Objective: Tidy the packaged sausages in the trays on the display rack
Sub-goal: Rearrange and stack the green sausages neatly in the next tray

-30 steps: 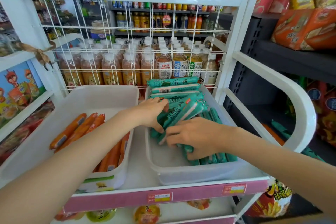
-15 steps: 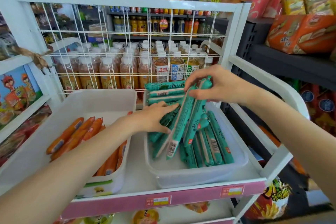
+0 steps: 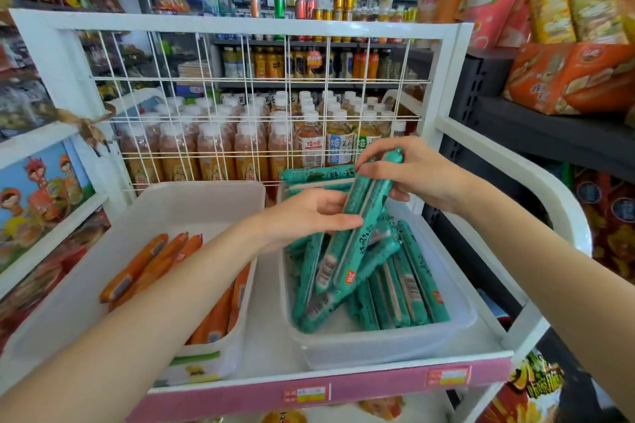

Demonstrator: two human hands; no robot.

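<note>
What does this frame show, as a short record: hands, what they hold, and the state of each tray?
left hand: grips the lifted green sausages at mid-length
right hand: pinches their upper ends
lifted green sausages: a tilted bundle, lower ends down in the right tray
right tray: more green sausages, some crossed
left tray: orange sausages, partly hidden by the left forearm

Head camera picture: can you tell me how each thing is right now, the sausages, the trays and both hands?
Green sausages: a few lifted, tilted, held by both hands.
Other green sausages: lying jumbled in the right tray.
Right tray: fairly full.
Orange sausages: lying loose in the left tray.
Left tray: far half bare.
Left hand: fingers grip the lifted sausages' middle.
Right hand: fingers pinch their top ends.
</note>
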